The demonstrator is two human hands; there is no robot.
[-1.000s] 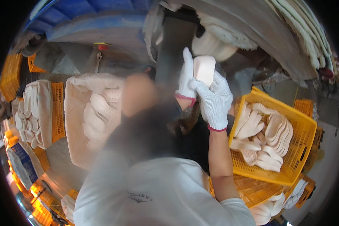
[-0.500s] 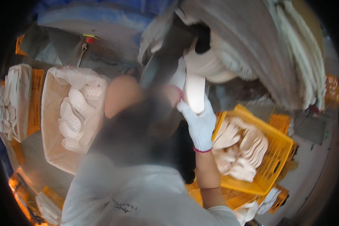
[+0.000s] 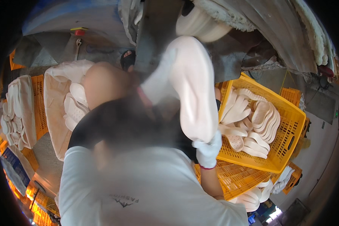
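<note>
Pale pink, elongated foam shoe sole (image 3: 195, 90), smooth and moulded with a shallow groove down its surface, is in front of me between my hands, above my lap. Its near, rounded end meets the fingers of my right hand (image 3: 209, 150), which wears a white knitted glove with a reddish cuff; those fingers are bent and pinch the sole there, their tips partly hidden beneath it. My left hand (image 3: 159, 77), gloved in the same white knit, is against the sole's left edge toward the far end. Its fingers blur and pass behind the sole, so I cannot tell whether they are spread or pressed together.

The sole's long axis runs from far to near, its near end leaning slightly right. The broader end points far, toward a round off-white fabric buffing wheel (image 3: 201, 23); the two overlap in my view, and I cannot tell whether they touch. The grooved face is turned up toward me.

To my right stands a yellow slatted plastic crate (image 3: 293, 122), holding loose and nested cream-pink foam soles (image 3: 265, 120). To my left, beyond my bare knee (image 3: 103, 83), is a bin lined with pale cloth-like sheeting (image 3: 55, 109), with hole-dotted pale pink soles (image 3: 74, 108) inside. A metal wrench (image 3: 78, 46) lies farther off on the left.
</note>
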